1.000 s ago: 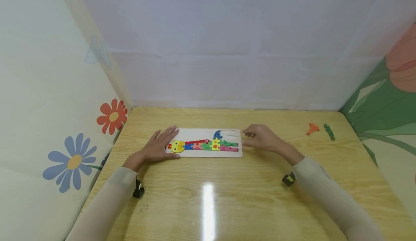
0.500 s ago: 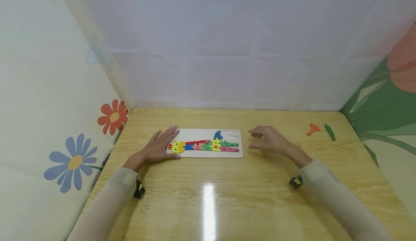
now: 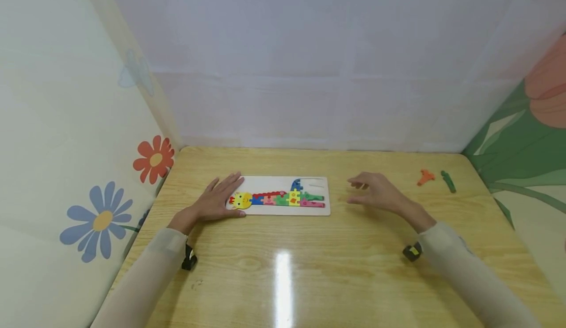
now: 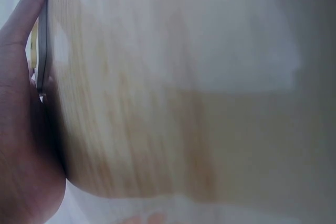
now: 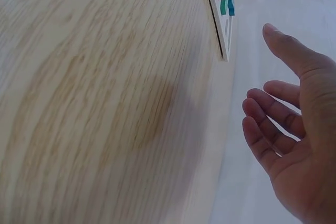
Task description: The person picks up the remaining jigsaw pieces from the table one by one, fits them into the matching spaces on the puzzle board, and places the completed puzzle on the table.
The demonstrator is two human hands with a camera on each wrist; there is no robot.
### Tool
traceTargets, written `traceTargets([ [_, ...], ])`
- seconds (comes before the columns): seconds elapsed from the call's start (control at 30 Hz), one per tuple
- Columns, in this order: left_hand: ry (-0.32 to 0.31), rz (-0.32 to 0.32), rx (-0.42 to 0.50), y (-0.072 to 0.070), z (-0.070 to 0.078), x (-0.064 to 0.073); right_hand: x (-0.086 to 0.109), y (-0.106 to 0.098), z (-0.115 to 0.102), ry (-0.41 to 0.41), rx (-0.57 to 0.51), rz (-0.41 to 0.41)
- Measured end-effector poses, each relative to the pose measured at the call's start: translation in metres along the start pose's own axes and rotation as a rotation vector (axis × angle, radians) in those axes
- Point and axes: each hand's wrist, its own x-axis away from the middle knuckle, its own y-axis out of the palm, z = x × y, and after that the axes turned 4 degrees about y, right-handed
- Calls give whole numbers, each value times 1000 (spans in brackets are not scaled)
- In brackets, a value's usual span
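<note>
A white puzzle board (image 3: 265, 210) lies flat on the table, and colourful pieces on it form a giraffe with a yellow head at the left. At the board's right end, the upper right part of the picture shows bare outlines beside a blue piece (image 3: 296, 185). My left hand (image 3: 216, 200) rests over the board's left end with fingers spread and straight; in the left wrist view its thumb lies along the board's edge. Right of the board, my right hand (image 3: 376, 190) hovers apart from it. The right wrist view shows that hand's fingers (image 5: 270, 111) loosely bent, holding nothing.
On the table's far right lie an orange puzzle piece (image 3: 426, 177) and a green puzzle piece (image 3: 448, 181), side by side. The wooden table (image 3: 336, 269) meets a pale wall (image 3: 283, 97) at the back and flower-printed walls at both sides.
My right hand has drawn away from the board's right end, moving right toward the loose pieces. The left hand and the board stay where they were.
</note>
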Motion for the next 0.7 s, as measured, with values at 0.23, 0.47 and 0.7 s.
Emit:
traceTargets([
  [0.23, -8, -14, 1, -1, 2, 1, 6, -2, 7, 29, 11, 23],
  [0.47, -9, -10, 1, -2, 3, 0, 12, -6, 15, 61, 2, 49],
  [0.7, -9, -13, 2, -3, 4, 1, 19, -14, 22, 62, -8, 64],
])
